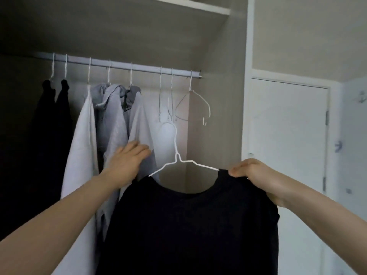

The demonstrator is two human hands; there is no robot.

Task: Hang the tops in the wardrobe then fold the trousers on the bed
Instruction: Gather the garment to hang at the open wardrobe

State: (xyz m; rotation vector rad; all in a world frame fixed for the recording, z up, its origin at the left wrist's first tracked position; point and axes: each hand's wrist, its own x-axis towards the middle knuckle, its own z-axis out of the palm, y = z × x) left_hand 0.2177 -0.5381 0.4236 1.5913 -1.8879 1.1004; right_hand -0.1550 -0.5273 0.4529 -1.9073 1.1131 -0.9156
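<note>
A black top [188, 225] hangs on a white wire hanger [179, 155], held up in front of the open wardrobe [218, 56], below the level of the rail [123, 65] and not yet hooked on it. The right hand [252, 171] grips the top at its right shoulder, fingers [237, 172] curled and pinching the fabric together with the hanger's arm underneath. The hanger's hook stands up free above the neckline, its left arm poking out bare from the collar. The left hand [127, 161] reaches forward with fingers straight and loosely spread, pressing against a pale grey garment [139, 124] that hangs on the rail, just left of the hanger's hook. Further left on the rail hang a grey hooded top [113, 116], a white garment [83, 135] and two dark garments [53, 120]. To the right of the hung clothes, three empty wire hangers [190, 108] dangle from the rail near its end. A shelf [188, 4] runs above the rail, and a white door [288, 135] stands to the right of the wardrobe.
</note>
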